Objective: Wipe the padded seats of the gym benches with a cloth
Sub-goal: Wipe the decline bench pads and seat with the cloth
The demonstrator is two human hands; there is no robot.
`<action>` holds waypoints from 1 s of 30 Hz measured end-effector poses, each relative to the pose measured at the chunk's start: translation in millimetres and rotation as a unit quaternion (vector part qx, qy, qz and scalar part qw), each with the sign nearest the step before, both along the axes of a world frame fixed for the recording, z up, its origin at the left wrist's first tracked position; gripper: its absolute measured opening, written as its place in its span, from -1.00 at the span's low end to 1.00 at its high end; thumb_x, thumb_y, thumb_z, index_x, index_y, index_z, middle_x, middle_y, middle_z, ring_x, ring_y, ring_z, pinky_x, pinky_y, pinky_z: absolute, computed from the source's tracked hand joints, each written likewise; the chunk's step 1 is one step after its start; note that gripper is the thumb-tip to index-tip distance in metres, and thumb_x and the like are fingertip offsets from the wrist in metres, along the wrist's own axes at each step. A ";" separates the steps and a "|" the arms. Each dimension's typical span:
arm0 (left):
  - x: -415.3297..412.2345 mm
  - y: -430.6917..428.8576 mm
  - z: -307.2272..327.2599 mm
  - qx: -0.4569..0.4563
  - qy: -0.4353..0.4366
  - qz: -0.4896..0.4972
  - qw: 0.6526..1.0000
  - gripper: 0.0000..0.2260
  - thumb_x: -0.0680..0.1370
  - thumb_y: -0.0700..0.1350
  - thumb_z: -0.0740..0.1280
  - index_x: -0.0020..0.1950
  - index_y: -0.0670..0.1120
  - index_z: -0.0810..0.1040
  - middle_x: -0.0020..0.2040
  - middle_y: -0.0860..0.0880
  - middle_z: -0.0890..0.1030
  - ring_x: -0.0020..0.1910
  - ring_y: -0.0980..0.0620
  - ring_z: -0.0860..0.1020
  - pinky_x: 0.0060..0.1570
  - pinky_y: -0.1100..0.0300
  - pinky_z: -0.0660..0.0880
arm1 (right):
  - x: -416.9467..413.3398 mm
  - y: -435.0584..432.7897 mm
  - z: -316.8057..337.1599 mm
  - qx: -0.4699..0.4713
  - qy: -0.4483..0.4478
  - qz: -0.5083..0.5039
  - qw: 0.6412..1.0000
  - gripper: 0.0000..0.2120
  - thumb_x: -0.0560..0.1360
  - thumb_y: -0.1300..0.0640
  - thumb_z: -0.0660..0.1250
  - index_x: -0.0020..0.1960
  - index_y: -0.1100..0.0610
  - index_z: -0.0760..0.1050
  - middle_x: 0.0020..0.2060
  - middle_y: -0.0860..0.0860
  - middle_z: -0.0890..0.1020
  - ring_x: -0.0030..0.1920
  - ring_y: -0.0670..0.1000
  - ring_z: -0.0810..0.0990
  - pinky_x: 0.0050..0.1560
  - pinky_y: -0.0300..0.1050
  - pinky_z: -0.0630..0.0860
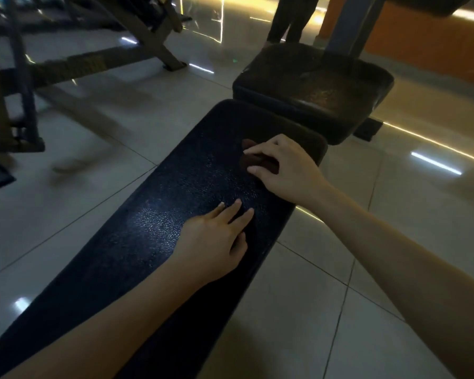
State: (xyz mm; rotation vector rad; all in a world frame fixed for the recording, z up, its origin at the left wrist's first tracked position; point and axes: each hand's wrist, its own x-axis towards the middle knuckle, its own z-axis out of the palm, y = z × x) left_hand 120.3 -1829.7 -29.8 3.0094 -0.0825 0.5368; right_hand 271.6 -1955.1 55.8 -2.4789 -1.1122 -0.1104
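Head-camera view: a long padded bench seat (159, 228), black and grained, was seen running from seven o'clock toward one o'clock across a pale tiled floor (312, 310). A small dark brownish cloth (251, 161) was held against the pad near its one o'clock end, bunched beneath the right hand (282, 168), whose fingers were curled over it and whose thumb was set at its near edge. Only part of the cloth could be made out between the fingers. The left hand (216, 242) was laid flat on the pad at about the frame's centre, at seven o'clock from the cloth and apart from it, its fingers straight and slightly spread, nothing gripped. Both bare forearms were extended from the lower edge. A second, squarer padded seat (312, 88) was seen just beyond the bench's far end, at one o'clock, its worn top lit amber. A dark machine frame (80, 64) was pictured at ten o'clock, a standing person's legs (288, 20) at twelve, and an orange wall (422, 50) at two.
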 end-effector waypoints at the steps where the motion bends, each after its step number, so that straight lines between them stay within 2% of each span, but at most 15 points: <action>1: -0.2 3.2 0.7 -0.012 0.005 -0.003 1.000 -0.58 0.52 0.07 0.16 0.34 0.07 0.56 0.31 0.01 0.58 0.19 -0.01 0.61 -0.30 0.18 0.56 | 0.7 3.0 -2.5 0.002 -0.011 0.008 1.000 -0.66 0.55 -0.07 0.34 0.32 -0.12 0.51 0.13 -0.06 0.45 0.19 -0.05 0.42 0.15 -0.15 0.37; 4: -3.1 12.5 11.0 -0.022 0.012 -0.012 1.000 -0.61 0.55 0.10 0.16 0.34 0.13 0.55 0.35 0.13 0.53 0.20 0.13 0.59 -0.32 0.33 0.41 | 5.6 6.8 -12.5 0.012 -0.040 0.005 0.999 -0.63 0.55 -0.06 0.34 0.35 -0.08 0.48 0.17 -0.04 0.43 0.22 -0.02 0.39 0.16 -0.14 0.38; 6: -1.9 17.7 19.2 0.007 0.029 -0.003 1.000 -0.62 0.62 0.12 0.13 0.44 0.22 0.42 0.46 0.23 0.37 0.29 0.22 0.50 -0.29 0.34 0.29 | 11.4 7.3 -19.2 0.016 -0.057 -0.003 0.998 -0.60 0.55 -0.05 0.35 0.37 -0.05 0.46 0.17 -0.02 0.42 0.22 0.00 0.39 0.15 -0.14 0.38; 8: 0.0 21.6 25.0 0.002 0.061 -0.005 0.998 -0.60 0.65 0.13 0.09 0.51 0.25 0.28 0.53 0.26 0.22 0.39 0.20 0.38 -0.18 0.30 0.38 | 15.3 9.8 -24.9 0.013 -0.075 0.002 0.997 -0.60 0.55 -0.04 0.35 0.37 -0.02 0.47 0.17 0.01 0.42 0.21 0.03 0.38 0.12 -0.15 0.38; 11: -0.4 24.0 33.4 -0.016 0.110 -0.015 0.994 -0.57 0.65 0.11 0.14 0.54 0.18 0.24 0.56 0.17 0.19 0.48 0.11 0.23 0.11 0.18 0.45 | 16.2 14.1 -30.4 0.006 -0.094 0.008 0.995 -0.62 0.55 -0.03 0.36 0.35 -0.02 0.49 0.18 0.05 0.42 0.20 0.07 0.38 0.12 -0.12 0.40; 15: 1.8 20.4 31.4 -0.038 0.118 -0.004 0.992 -0.56 0.63 0.09 0.19 0.52 0.10 0.31 0.53 0.07 0.26 0.47 0.04 0.24 0.21 0.10 0.43 | 10.3 14.1 -33.0 0.007 -0.091 0.012 0.996 -0.62 0.55 -0.03 0.35 0.34 -0.01 0.49 0.19 0.07 0.42 0.20 0.10 0.38 0.15 -0.03 0.45; 18: 6.1 18.3 25.4 -0.088 0.106 0.026 0.990 -0.52 0.62 0.09 0.24 0.53 0.05 0.29 0.54 -0.02 0.23 0.50 -0.04 0.21 0.38 0.00 0.34 | 9.5 5.8 -29.7 0.016 -0.105 0.015 0.994 -0.62 0.55 -0.02 0.35 0.35 -0.01 0.48 0.18 0.07 0.41 0.20 0.10 0.38 0.16 -0.02 0.43; 21: 4.3 19.4 17.8 -0.132 0.081 0.036 0.987 -0.48 0.61 0.07 0.27 0.55 0.03 0.27 0.56 -0.07 0.21 0.54 -0.10 0.12 0.49 -0.01 0.16 | 20.4 -17.2 -32.0 0.067 -0.145 -0.033 0.987 -0.56 0.55 0.00 0.35 0.41 0.03 0.43 0.18 0.09 0.42 0.21 0.12 0.40 0.20 -0.06 0.38; 23: -0.5 20.7 14.2 -0.157 0.091 0.042 0.983 -0.50 0.62 0.08 0.25 0.55 0.07 0.25 0.58 -0.03 0.15 0.57 -0.07 0.05 0.49 0.04 0.07 | 25.1 -35.1 -41.9 0.118 -0.136 -0.078 0.981 -0.53 0.56 0.02 0.33 0.44 0.07 0.40 0.19 0.11 0.42 0.22 0.11 0.39 0.23 -0.10 0.36; 25: -5.2 20.6 11.8 -0.164 0.104 0.043 0.980 -0.51 0.63 0.08 0.23 0.55 0.12 0.24 0.60 0.00 0.12 0.58 -0.04 0.02 0.49 0.04 0.06 | 18.0 -46.5 -58.1 0.168 -0.114 -0.104 0.974 -0.56 0.57 0.02 0.33 0.43 0.08 0.43 0.17 0.12 0.43 0.22 0.12 0.41 0.22 -0.14 0.34; 28: -6.2 19.4 12.1 -0.173 0.114 0.040 0.977 -0.54 0.63 0.07 0.25 0.53 0.16 0.28 0.59 0.01 0.14 0.57 -0.06 0.04 0.49 -0.04 0.08 | -18.9 -51.0 -88.0 0.247 -0.102 -0.099 0.958 -0.64 0.54 0.04 0.33 0.30 0.13 0.54 0.08 0.12 0.46 0.12 0.14 0.47 0.18 -0.12 0.42; 30: -3.5 18.3 12.6 -0.192 0.110 0.046 0.974 -0.55 0.62 0.06 0.27 0.51 0.17 0.31 0.58 0.01 0.16 0.57 -0.06 0.06 0.49 -0.04 0.08 | -59.6 -50.4 -110.6 0.295 -0.101 -0.074 0.947 -0.67 0.53 0.08 0.34 0.25 0.15 0.57 0.07 0.13 0.48 0.09 0.13 0.47 0.19 -0.27 0.32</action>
